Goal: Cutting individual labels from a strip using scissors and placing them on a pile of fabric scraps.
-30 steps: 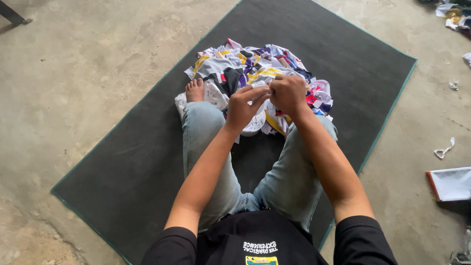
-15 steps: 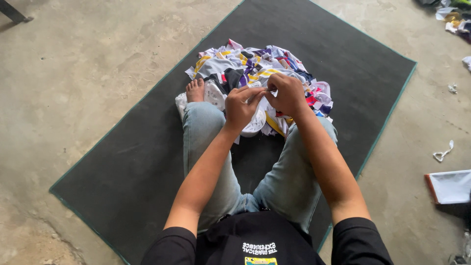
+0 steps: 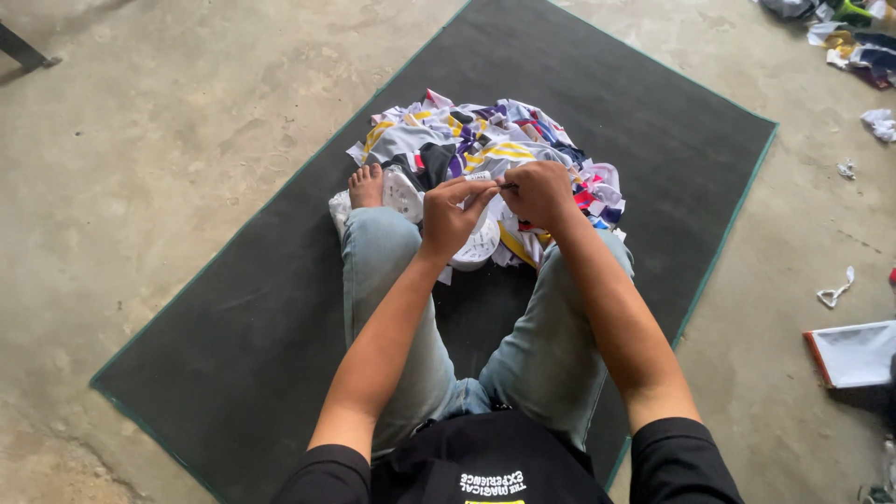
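I sit on a dark green mat [image 3: 607, 103] with my legs in light jeans stretched out. A heap of colourful fabric scraps [image 3: 485, 149] lies over my shins and feet. My left hand [image 3: 453, 219] and my right hand [image 3: 537, 191] meet above the heap, fingers pinched together on a small white fabric piece [image 3: 478, 177] held between them. My bare left foot [image 3: 366, 187] sticks out at the heap's left side.
Bare concrete floor surrounds the mat. A white sheet with a red edge [image 3: 854, 353] and a white scrap [image 3: 835, 289] lie on the floor at the right. More cloth pieces [image 3: 854, 37] sit at the top right corner.
Both hands stay pinched on the small piece above the heap, shifting only slightly. The view has barely moved.
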